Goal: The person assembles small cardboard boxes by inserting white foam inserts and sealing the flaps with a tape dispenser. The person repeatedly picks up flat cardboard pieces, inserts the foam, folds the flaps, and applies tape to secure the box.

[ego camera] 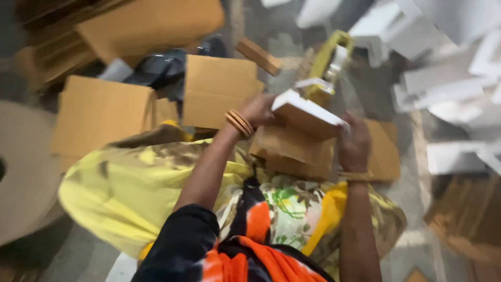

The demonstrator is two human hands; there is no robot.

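Both hands, left hand and right hand, gripping one white foam block over one cardboard box.

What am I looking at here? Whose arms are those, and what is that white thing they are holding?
There is one picture, taken by a camera worn on a person's head, looking down, so the arms are that person's own. The left hand and the right hand together hold a white foam block, above a brown cardboard box resting over the lap. The picture is blurry, so the exact grip is hard to tell. On the floor lie more flat cardboard pieces, a yellow tape dispenser, white foam pieces on the right and a big roll of brown paper on the left.
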